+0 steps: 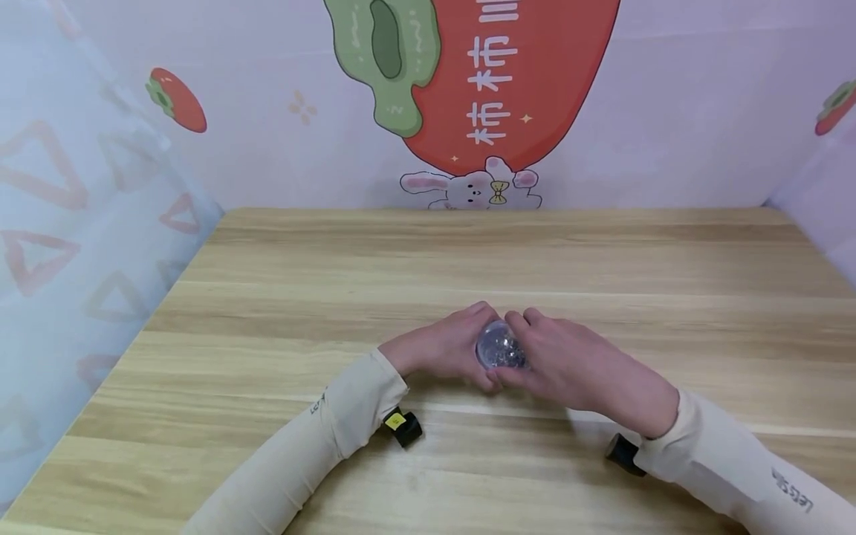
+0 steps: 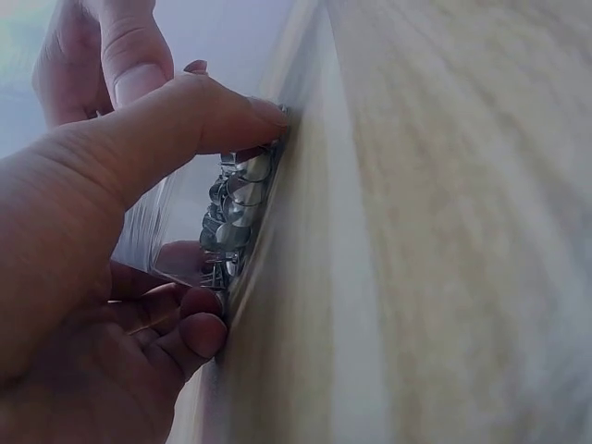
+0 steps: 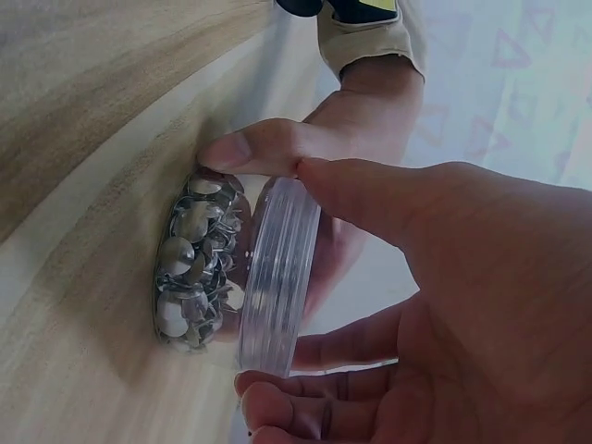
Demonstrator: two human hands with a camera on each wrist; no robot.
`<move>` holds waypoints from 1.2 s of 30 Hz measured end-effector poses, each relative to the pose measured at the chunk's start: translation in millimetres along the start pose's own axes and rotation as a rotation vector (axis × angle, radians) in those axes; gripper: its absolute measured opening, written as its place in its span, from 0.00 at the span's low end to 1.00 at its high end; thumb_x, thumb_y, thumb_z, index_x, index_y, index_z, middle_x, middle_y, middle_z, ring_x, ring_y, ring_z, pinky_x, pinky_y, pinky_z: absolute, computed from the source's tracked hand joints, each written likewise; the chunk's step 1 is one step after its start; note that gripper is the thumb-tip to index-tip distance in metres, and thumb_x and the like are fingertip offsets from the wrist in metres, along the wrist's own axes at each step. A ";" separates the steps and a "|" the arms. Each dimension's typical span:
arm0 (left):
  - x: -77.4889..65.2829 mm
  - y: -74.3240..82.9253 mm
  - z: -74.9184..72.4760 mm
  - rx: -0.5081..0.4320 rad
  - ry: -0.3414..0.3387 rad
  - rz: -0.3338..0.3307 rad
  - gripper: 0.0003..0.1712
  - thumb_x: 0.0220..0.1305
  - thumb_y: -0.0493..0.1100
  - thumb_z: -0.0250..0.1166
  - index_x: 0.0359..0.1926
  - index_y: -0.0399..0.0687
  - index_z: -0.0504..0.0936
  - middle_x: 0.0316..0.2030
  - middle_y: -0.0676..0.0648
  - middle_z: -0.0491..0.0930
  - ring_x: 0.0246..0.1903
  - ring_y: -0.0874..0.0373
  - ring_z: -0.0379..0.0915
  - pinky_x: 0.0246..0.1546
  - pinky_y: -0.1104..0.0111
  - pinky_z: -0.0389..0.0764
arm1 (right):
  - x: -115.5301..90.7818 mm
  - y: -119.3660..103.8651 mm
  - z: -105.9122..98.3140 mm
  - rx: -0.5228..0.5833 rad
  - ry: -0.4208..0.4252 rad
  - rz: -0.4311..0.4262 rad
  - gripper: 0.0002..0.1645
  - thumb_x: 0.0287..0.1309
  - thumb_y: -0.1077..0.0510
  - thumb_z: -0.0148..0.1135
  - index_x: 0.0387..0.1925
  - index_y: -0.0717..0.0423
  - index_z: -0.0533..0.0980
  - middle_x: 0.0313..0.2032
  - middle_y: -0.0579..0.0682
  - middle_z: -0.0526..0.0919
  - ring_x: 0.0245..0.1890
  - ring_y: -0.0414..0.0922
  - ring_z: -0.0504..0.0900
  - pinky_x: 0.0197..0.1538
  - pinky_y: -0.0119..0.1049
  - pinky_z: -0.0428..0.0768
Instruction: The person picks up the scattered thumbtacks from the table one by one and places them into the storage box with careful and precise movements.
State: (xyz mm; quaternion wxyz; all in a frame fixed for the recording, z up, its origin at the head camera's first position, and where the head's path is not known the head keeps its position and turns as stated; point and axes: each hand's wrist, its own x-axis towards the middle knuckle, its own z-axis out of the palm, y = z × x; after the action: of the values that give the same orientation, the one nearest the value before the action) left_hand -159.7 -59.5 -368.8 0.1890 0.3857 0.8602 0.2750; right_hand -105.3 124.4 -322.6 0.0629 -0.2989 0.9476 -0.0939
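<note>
A small round clear plastic jar (image 1: pixel 498 348) stands on the wooden table between both hands. Silver thumbtacks (image 3: pixel 192 264) fill its lower part, seen through the clear wall. Its ribbed clear lid (image 3: pixel 280 273) sits on top. My left hand (image 1: pixel 449 349) grips the jar's body low down, thumb on one side and curled fingers on the other, close to the tabletop. With thumb and fingers my right hand (image 1: pixel 571 362) holds the lid round its rim. In the head view the hands hide much of the jar's sides.
The wood-grain table (image 1: pixel 301 282) reaches back to a wall covering (image 1: pixel 267 148) printed with persimmons and a rabbit. A patterned light-blue covering (image 1: pixel 73 223) hangs at the left. Small black wrist cameras (image 1: pixel 404 427) sit under both sleeves, near the tabletop.
</note>
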 end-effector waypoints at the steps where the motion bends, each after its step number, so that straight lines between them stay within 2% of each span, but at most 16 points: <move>1: -0.2 0.3 -0.5 0.000 -0.002 -0.001 0.41 0.38 0.49 0.78 0.53 0.43 0.68 0.50 0.48 0.70 0.46 0.59 0.70 0.54 0.67 0.77 | 0.0 0.0 0.0 0.001 -0.002 0.002 0.36 0.57 0.38 0.62 0.50 0.65 0.70 0.33 0.55 0.75 0.24 0.44 0.74 0.30 0.43 0.82; 8: 0.3 1.0 -1.1 -0.001 -0.003 -0.006 0.41 0.40 0.49 0.78 0.53 0.42 0.68 0.49 0.48 0.70 0.46 0.59 0.70 0.53 0.67 0.77 | 1.1 -0.2 -0.2 0.004 -0.020 0.009 0.38 0.58 0.38 0.61 0.54 0.67 0.69 0.36 0.57 0.76 0.26 0.45 0.75 0.32 0.45 0.83; 28: 3.3 2.9 -3.1 0.002 -0.011 0.000 0.40 0.40 0.50 0.77 0.53 0.43 0.67 0.49 0.48 0.70 0.46 0.59 0.70 0.52 0.67 0.77 | 0.5 1.6 -5.7 0.012 -0.036 0.026 0.39 0.58 0.37 0.61 0.55 0.67 0.69 0.38 0.58 0.77 0.27 0.45 0.76 0.34 0.45 0.83; 36: 0.5 2.2 -5.2 -0.002 -0.016 0.013 0.41 0.40 0.50 0.78 0.54 0.44 0.68 0.49 0.48 0.70 0.46 0.59 0.70 0.52 0.67 0.78 | 0.5 -4.1 -6.0 0.010 -0.046 0.050 0.45 0.59 0.36 0.59 0.61 0.71 0.67 0.46 0.67 0.80 0.34 0.49 0.80 0.40 0.50 0.86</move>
State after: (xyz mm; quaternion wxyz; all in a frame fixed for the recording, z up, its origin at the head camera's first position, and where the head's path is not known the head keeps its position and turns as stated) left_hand -161.5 -59.6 -363.5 0.1945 0.3931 0.8560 0.2737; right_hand -104.5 121.7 -315.9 0.0886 -0.2770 0.9525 -0.0900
